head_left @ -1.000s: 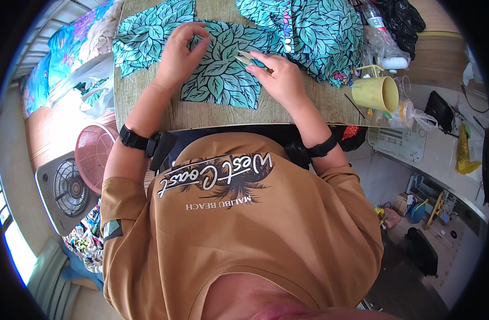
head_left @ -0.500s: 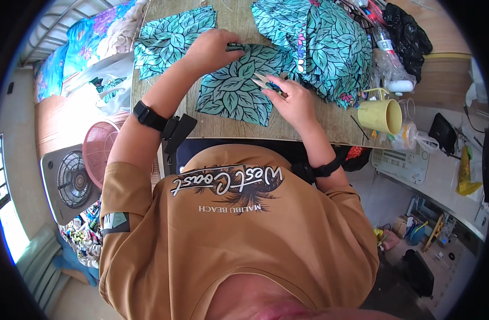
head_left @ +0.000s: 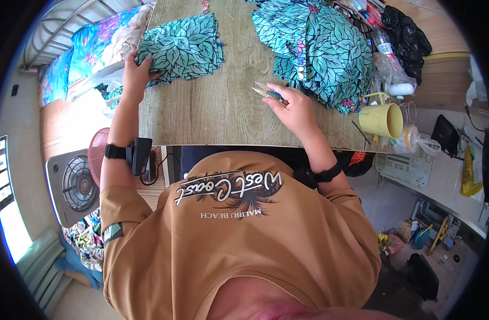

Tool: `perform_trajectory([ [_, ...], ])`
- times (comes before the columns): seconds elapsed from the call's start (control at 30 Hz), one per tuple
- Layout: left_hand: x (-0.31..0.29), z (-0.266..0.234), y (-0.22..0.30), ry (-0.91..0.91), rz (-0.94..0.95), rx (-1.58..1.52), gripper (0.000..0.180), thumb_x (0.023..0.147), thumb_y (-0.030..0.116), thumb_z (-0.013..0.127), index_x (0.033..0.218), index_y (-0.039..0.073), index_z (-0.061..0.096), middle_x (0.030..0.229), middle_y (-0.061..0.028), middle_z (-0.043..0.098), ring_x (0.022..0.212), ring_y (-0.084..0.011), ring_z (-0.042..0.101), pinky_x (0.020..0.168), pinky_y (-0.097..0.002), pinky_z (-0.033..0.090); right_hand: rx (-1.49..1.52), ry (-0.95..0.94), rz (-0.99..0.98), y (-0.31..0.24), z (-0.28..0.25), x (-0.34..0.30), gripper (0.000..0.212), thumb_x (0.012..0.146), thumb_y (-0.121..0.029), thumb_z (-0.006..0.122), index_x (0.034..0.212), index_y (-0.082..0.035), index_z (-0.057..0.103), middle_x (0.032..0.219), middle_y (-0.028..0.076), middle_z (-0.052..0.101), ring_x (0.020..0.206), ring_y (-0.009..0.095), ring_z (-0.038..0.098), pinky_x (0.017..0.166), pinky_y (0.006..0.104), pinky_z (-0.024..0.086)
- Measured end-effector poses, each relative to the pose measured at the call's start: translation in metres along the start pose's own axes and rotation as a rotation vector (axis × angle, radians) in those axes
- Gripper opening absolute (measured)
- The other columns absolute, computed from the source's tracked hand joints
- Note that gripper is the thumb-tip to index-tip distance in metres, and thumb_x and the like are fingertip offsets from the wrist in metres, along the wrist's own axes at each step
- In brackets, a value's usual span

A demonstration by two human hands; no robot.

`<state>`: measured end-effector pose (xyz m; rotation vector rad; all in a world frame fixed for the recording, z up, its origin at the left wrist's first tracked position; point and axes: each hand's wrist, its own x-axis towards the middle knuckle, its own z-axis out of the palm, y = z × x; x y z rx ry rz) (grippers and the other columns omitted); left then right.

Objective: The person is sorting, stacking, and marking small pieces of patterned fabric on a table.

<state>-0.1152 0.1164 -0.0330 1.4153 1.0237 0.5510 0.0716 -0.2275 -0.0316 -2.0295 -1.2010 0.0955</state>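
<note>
Right hand [head_left: 295, 109] sits closest in, resting on the worktop [head_left: 223, 112] a little in from its near edge, fingers curled around a small pair of thread snips [head_left: 267, 92] whose metal tips point left across the bare wood. Over at the left edge, the left hand [head_left: 133, 74] is stretched out further up, pinching the near left corner of a leaf-print fabric stack [head_left: 183, 47], teal with dark outlines, lying flat by the far left part of the worktop. So the two hands are well apart, bare wood between them, the stack under the left one and nowhere near the snips. Just beyond the right hand, almost at its fingertips, spreads a bigger heap of leaf-print fabric [head_left: 314, 50], rumpled and running to the far edge. Off to the right, near the right edge, stands a yellow mug [head_left: 382, 119], with a clear plastic bottle [head_left: 388, 58] behind it.
</note>
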Motion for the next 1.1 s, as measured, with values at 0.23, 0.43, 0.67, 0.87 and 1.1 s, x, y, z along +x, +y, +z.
perform_trajectory([
  [0.23, -0.020, 0.030, 0.020, 0.386, 0.932, 0.877, 0.045, 0.080, 0.017, 0.066, 0.121, 0.006, 0.051, 0.120, -0.0138, 0.055, 0.115, -0.0298, 0.048, 0.100, -0.0423, 0.034, 0.217, 0.181, 0.047, 0.003, -0.024, 0.004, 0.035, 0.079, -0.021, 0.072, 0.112, -0.011, 0.064, 0.085, 0.009, 0.066, 0.069, 0.013, 0.060, 0.060, 0.0238, 0.046],
  [0.43, -0.025, 0.064, 0.006, -0.046, 0.984, 0.870, 0.036, 0.079, 0.020, 0.067, 0.113, 0.009, 0.059, 0.126, -0.0112, 0.054, 0.117, -0.0314, 0.047, 0.100, -0.0414, 0.033, 0.042, 0.289, 0.160, 0.018, -0.048, 0.010, 0.037, 0.078, -0.022, 0.074, 0.112, -0.011, 0.063, 0.093, 0.010, 0.067, 0.075, 0.015, 0.062, 0.065, 0.0246, 0.048],
  [0.67, -0.024, 0.072, 0.000, -0.082, 0.896, 0.940, 0.037, 0.080, 0.023, 0.066, 0.114, 0.009, 0.059, 0.125, -0.0116, 0.054, 0.116, -0.0315, 0.048, 0.100, -0.0412, 0.033, -0.078, 0.363, 0.250, 0.029, -0.064, 0.018, 0.035, 0.075, -0.023, 0.075, 0.106, -0.011, 0.064, 0.089, 0.008, 0.068, 0.071, 0.018, 0.064, 0.062, 0.0263, 0.048],
  [0.87, -0.036, 0.095, 0.014, -0.165, 0.993, 0.772, 0.038, 0.079, 0.019, 0.066, 0.114, 0.009, 0.058, 0.124, -0.0130, 0.054, 0.115, -0.0312, 0.049, 0.099, -0.0409, 0.034, -0.159, 0.363, 0.269, 0.038, -0.072, 0.025, 0.031, 0.076, -0.023, 0.073, 0.104, -0.012, 0.065, 0.088, 0.008, 0.068, 0.070, 0.020, 0.065, 0.061, 0.0293, 0.048],
  [1.1, -0.051, 0.114, 0.020, -0.289, 1.041, 0.693, 0.040, 0.079, 0.016, 0.066, 0.117, 0.010, 0.057, 0.126, -0.0131, 0.052, 0.117, -0.0320, 0.047, 0.102, -0.0418, 0.032, -0.267, 0.419, 0.322, 0.041, -0.093, 0.050, 0.034, 0.076, -0.029, 0.073, 0.104, -0.012, 0.065, 0.087, 0.011, 0.068, 0.076, 0.022, 0.066, 0.066, 0.0322, 0.049],
])
